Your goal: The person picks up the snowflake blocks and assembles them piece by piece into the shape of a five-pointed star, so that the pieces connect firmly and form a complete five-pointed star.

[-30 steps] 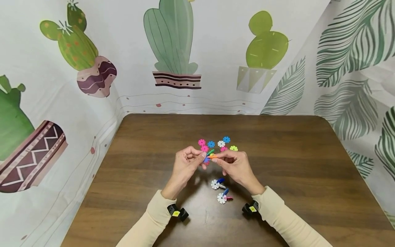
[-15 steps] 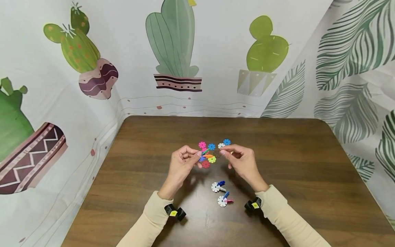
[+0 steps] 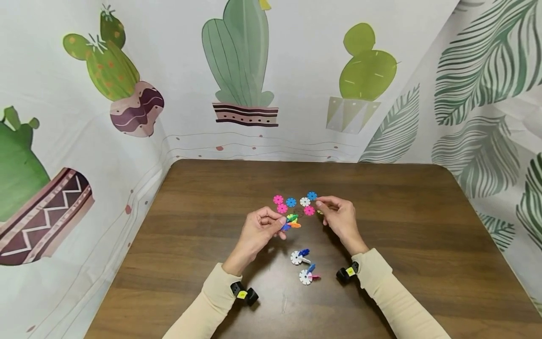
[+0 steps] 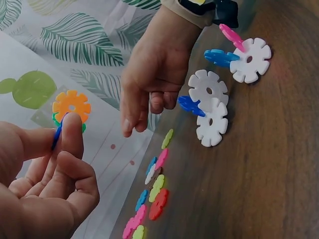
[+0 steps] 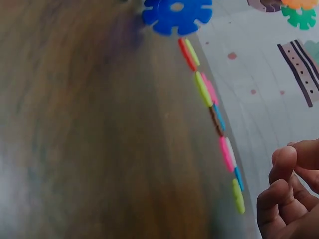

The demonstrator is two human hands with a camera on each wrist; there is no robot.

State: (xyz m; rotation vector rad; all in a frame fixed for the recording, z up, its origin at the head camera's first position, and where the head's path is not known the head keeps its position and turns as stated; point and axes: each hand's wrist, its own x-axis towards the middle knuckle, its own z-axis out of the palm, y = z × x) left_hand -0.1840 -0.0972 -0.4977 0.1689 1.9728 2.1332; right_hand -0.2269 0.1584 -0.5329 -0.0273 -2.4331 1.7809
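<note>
The work in hand appears to be slotting notched plastic discs together into small clusters, with a third cluster seemingly under way. The left hand point(image 3: 263, 230) holds it raised off the tabletop point(image 3: 203, 202): its fingers are clamped on a blue disc point(image 4: 57, 135), with an orange disc point(image 4: 71, 106) and a green disc point(image 4: 83, 128) joined beyond the fingertips. The right hand point(image 3: 340, 219) hangs over the far group of loose discs, its thumb and forefinger close together at the tips and the other fingers loosely bent; no piece shows between them. Below it lie a pink disc point(image 3: 309, 210), a white disc point(image 3: 305, 201) and another blue one point(image 3: 312, 195), with a yellow disc point(image 3: 320, 212) partly hidden by the hand. Nearer the person rest two joined clusters, the upper cluster point(image 3: 296, 257) and the lower cluster point(image 3: 305, 277), each with two further pieces set into a white disc. Since both of those have three pieces, the held one may already match them; the next move would then call for laying it beside them, or, if more is wanted, for the right hand to pinch a loose disc by its edge and line up the notches.
</note>
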